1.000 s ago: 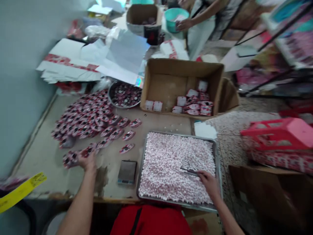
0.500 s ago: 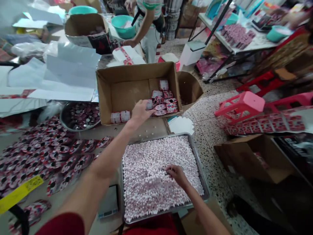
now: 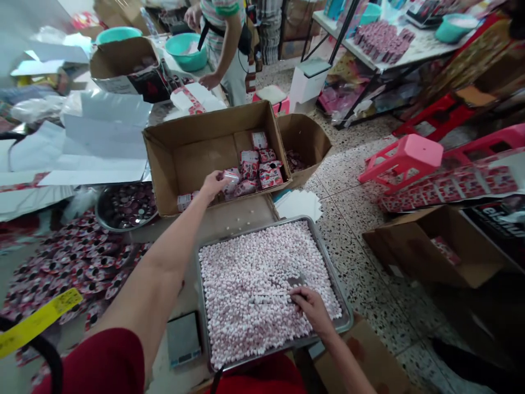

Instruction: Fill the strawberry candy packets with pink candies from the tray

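Observation:
My left hand (image 3: 212,184) reaches into the open cardboard box (image 3: 184,156), fingers closed on a small pink-and-white packet (image 3: 231,176). It hovers beside the packed red-and-white packets (image 3: 260,164) stacked at the box's right end. My right hand (image 3: 314,309) rests on a metal tray (image 3: 330,262) heaped with small pink-and-white candies (image 3: 254,284). Its fingers are closed around a small metal scoop (image 3: 295,282) that is dug into the candies.
Red sachets (image 3: 69,262) lie spread on the table at left, by a metal bowl (image 3: 125,205) and a small scale (image 3: 183,339). White sheets (image 3: 102,131) lie behind. Another person (image 3: 225,44) stands by a teal basin (image 3: 186,49). Pink stool (image 3: 404,158) and boxes (image 3: 435,246) sit on the floor.
My left hand went from the sachet pile on the table up into the cardboard box. My right hand stayed on the candy tray. The view swung to the right.

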A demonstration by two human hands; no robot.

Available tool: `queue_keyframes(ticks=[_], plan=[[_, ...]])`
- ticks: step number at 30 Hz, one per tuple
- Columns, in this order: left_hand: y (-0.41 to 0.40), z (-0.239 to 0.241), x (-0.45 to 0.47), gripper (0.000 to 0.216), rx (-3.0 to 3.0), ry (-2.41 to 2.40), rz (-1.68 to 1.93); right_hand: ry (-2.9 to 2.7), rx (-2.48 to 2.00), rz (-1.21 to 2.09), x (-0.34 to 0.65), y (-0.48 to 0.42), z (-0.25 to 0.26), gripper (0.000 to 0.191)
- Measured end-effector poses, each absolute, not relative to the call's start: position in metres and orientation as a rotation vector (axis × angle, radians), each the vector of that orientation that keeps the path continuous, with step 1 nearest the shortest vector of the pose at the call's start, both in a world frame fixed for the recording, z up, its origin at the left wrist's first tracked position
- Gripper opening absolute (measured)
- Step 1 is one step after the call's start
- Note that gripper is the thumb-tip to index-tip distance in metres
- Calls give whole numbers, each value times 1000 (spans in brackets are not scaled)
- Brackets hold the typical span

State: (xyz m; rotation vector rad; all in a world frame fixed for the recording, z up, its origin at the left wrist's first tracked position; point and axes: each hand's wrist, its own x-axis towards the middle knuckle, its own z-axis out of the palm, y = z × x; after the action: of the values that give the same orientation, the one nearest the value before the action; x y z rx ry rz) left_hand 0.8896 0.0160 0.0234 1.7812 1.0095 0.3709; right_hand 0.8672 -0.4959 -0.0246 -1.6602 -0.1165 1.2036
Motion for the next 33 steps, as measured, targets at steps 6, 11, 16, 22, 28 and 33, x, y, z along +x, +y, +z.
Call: queue_keyframes(ticks=[6, 11, 16, 22, 28, 33], plan=[[-39, 67, 776, 50, 1301, 860, 701, -77, -1586, 1206, 885, -473, 29, 40], [-131, 55, 701, 73, 1190, 869, 555, -151, -1572, 1210, 910, -446, 85, 37], [-194, 22, 682, 51, 1457, 867, 374, -225, -1633, 1224, 928, -420, 99, 39], [-223, 21, 686, 36, 1971, 710, 420, -429, -1760, 1216, 932, -398, 87, 32], [-234, 15, 678, 43, 2088, 669, 333, -881, -2057, 923, 913, -388, 103, 20], [-242, 11, 675, 37, 2129, 686, 293, -1390, -2267, 624, 875, -368, 125, 24]])
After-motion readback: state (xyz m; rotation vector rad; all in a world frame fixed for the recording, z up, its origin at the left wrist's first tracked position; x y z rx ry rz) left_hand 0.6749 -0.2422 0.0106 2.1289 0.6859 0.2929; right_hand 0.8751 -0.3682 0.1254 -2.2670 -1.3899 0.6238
